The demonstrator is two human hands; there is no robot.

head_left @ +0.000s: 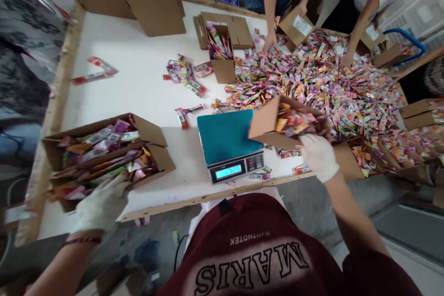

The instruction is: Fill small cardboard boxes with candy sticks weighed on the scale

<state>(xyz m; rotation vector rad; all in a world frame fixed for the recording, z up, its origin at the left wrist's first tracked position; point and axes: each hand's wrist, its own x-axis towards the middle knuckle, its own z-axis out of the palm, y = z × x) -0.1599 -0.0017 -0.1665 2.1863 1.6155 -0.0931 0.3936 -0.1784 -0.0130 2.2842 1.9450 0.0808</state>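
My right hand [319, 157], in a white glove, grips the near right side of a small open cardboard box [265, 122]. That box is tilted and full of colourful packets; its left end overlaps the right edge of a digital scale [229, 136]. The scale has a teal platform with nothing lying on it and a lit display. My left hand [102, 203], also gloved, is closed on the near side of another packet-filled cardboard box [151, 136] at the table's left front corner. A second filled box stands tight alongside it there. The left fingertips are partly blurred against the packets.
A large heap of packets [312, 74] covers the table's right half. One filled box [224, 71] stands behind the scale, near flattened cardboard [243, 27]. Co-workers' hands [270, 41] reach in from the far side. Filled boxes line the right front; a wooden rim [194, 201] edges the table.
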